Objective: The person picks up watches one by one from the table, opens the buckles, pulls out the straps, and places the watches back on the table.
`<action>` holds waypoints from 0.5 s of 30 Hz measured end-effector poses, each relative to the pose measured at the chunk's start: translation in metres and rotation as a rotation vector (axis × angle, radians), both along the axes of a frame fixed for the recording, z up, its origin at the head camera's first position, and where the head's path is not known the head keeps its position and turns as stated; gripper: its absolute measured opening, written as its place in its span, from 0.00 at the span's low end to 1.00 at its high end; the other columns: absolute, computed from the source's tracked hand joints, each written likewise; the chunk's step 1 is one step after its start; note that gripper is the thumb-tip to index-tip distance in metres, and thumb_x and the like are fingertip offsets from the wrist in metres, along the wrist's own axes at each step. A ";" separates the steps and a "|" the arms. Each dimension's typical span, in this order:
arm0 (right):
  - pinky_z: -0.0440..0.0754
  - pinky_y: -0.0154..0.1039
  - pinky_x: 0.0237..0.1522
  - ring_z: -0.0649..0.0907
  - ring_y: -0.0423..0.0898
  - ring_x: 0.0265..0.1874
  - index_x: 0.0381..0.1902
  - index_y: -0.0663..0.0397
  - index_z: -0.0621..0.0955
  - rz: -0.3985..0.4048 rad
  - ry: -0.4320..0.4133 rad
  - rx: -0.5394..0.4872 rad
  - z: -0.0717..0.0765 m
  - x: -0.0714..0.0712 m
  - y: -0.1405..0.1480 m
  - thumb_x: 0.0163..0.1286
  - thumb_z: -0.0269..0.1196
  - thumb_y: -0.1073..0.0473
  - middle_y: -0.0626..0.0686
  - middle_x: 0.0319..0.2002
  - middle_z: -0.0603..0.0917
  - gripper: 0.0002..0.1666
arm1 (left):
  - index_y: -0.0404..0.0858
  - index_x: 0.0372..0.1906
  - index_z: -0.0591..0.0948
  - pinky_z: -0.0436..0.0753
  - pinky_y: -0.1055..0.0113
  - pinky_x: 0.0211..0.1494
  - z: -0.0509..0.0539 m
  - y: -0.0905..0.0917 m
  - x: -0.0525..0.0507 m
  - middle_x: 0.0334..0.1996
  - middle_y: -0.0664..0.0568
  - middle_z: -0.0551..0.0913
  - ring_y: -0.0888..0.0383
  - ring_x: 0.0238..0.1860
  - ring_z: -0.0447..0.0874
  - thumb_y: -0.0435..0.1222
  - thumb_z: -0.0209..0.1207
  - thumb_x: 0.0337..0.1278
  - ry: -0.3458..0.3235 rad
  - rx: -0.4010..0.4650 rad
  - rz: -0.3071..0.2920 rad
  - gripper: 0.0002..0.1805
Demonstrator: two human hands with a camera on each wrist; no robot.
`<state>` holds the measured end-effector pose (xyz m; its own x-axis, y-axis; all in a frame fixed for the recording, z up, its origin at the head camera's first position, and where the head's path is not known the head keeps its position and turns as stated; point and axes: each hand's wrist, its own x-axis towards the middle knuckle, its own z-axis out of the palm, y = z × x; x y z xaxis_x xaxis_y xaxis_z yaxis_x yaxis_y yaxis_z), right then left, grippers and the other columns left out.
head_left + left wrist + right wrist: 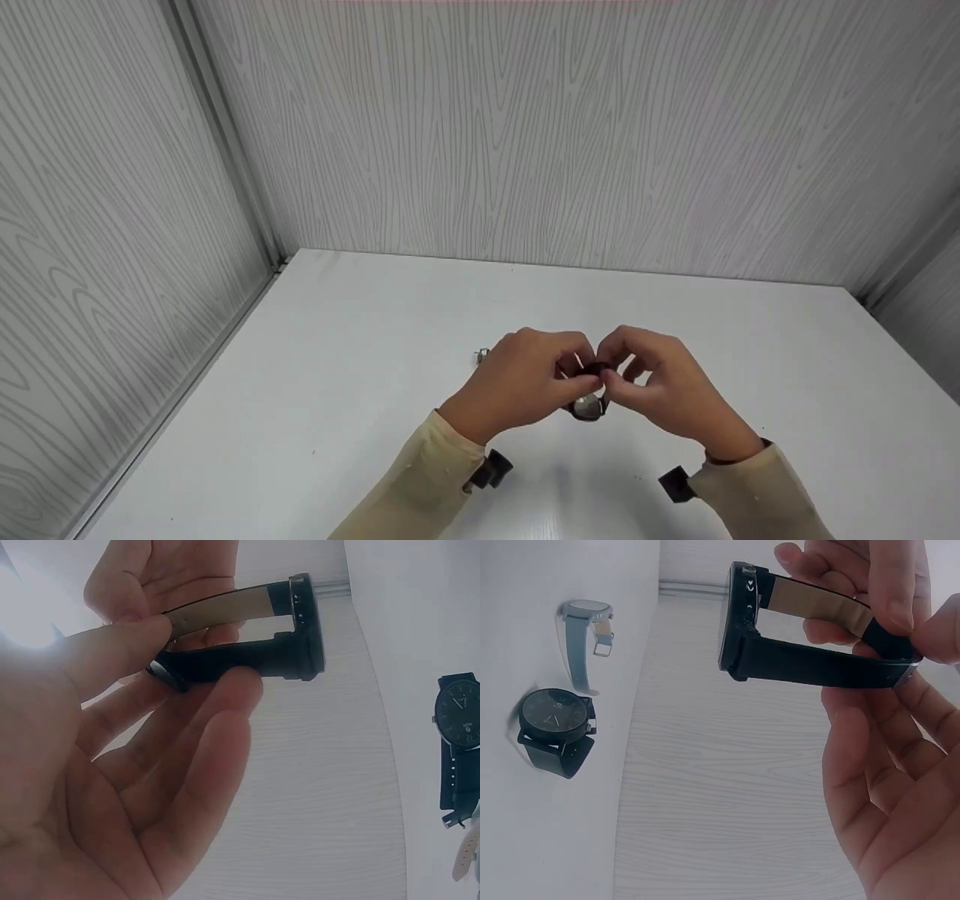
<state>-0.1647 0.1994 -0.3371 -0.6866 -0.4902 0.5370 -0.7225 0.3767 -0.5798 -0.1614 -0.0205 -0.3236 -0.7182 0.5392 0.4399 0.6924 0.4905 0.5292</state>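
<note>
Between my two hands hangs a black wristwatch, its strap lined in tan. My left hand pinches the strap near its ends with thumb and fingers. From the other side my right hand pinches the same part of the strap. The strap's two halves are brought together into a loop, as the right wrist view shows at the black strap. A metal buckle sits at the strap end by the fingers. Fingers partly hide how strap and buckle meet.
On the white table lie a second black watch and a watch with a pale blue strap. In the head view, my left hand mostly hides them; a small metal part shows. Wood-grain panels enclose the table.
</note>
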 end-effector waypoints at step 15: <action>0.83 0.38 0.35 0.86 0.41 0.32 0.42 0.45 0.83 -0.098 -0.112 0.040 -0.002 -0.001 -0.004 0.71 0.65 0.67 0.40 0.35 0.86 0.09 | 0.46 0.44 0.86 0.78 0.74 0.35 -0.003 0.000 -0.002 0.28 0.64 0.88 0.76 0.28 0.80 0.43 0.68 0.66 -0.044 -0.027 0.072 0.08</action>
<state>-0.1661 0.1955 -0.3393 -0.7864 -0.4377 0.4359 -0.6130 0.4667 -0.6375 -0.1631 -0.0207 -0.3263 -0.7736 0.4971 0.3928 0.6314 0.5526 0.5441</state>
